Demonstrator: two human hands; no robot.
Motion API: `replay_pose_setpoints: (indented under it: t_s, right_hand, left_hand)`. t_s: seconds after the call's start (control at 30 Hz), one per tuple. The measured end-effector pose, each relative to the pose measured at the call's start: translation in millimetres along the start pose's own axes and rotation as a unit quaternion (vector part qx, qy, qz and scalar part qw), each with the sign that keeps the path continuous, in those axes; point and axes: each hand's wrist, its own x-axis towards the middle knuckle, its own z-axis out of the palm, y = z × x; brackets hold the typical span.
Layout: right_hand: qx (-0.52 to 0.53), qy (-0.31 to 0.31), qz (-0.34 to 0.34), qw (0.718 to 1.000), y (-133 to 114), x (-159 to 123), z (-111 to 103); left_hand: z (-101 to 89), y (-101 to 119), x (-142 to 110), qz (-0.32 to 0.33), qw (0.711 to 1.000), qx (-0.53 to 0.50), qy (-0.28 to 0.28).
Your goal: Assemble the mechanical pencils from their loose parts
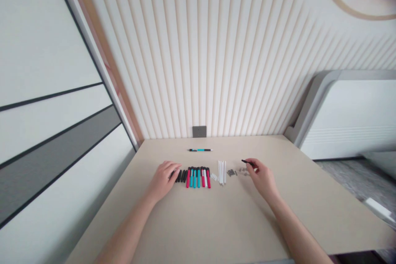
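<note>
My left hand rests at the left end of a row of short black pen parts, its fingers curled, with a dark piece between thumb and fingers. Beside that row lie pen barrels in red, turquoise and white with black upper ends. In my right hand, raised a little over the table, a slim black pen part is pinched between thumb and fingers. Below its fingertips are small greyish, see-through pieces, partly hidden. An assembled turquoise and black pen lies crosswise farther back.
Thin white refills lie side by side mid-table, between small clear pieces and a little pile of dark grey bits. The beige table meets a ribbed wall with a dark socket. A cabinet stands left.
</note>
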Motion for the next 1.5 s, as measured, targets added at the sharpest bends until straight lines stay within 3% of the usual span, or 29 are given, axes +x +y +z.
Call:
replay_pose_setpoints:
  t_s: [0.33, 0.5, 0.57, 0.67, 0.83, 0.93, 1.2, 1.5]
  right_hand:
    - [-0.021, -0.082, -0.040, 0.996, -5.0, -7.7, 9.9]
    - [-0.008, -0.096, -0.094, 0.991, -10.5, -13.9, 15.2]
    - [-0.003, -0.103, -0.098, 0.990, -12.6, -18.2, 19.3]
    - [0.011, -0.131, -0.098, 0.987, -18.8, -27.8, 27.1]
    - [0.059, -0.201, -0.134, 0.969, -41.7, -46.6, 39.6]
    - [0.069, -0.203, -0.169, 0.962, -54.2, -54.1, 45.8]
    - [0.073, -0.162, -0.295, 0.939, -72.7, -60.7, 50.3]
    - [0.053, -0.204, -0.375, 0.903, -116.1, -59.7, 56.1]
  left_hand:
    - [-3.6, -12.3, -5.4, -0.058, 0.997, 0.043, 0.009]
    - [-21.9, -16.7, -11.3, -0.038, 0.996, 0.029, -0.069]
    - [-30.0, -8.7, -9.4, -0.040, 0.997, 0.010, -0.060]
    - [-33.7, 21.8, -2.0, -0.042, 0.997, -0.035, -0.052]
    - [-12.5, 91.1, 0.8, -0.023, 0.985, -0.117, -0.122]
    - [1.2, 113.3, -4.8, -0.059, 0.974, -0.172, -0.133]
    - [2.2, 119.7, -11.6, -0.188, 0.932, -0.239, -0.196]
    - [-1.8, 114.7, -26.9, -0.170, 0.955, -0.181, -0.161]
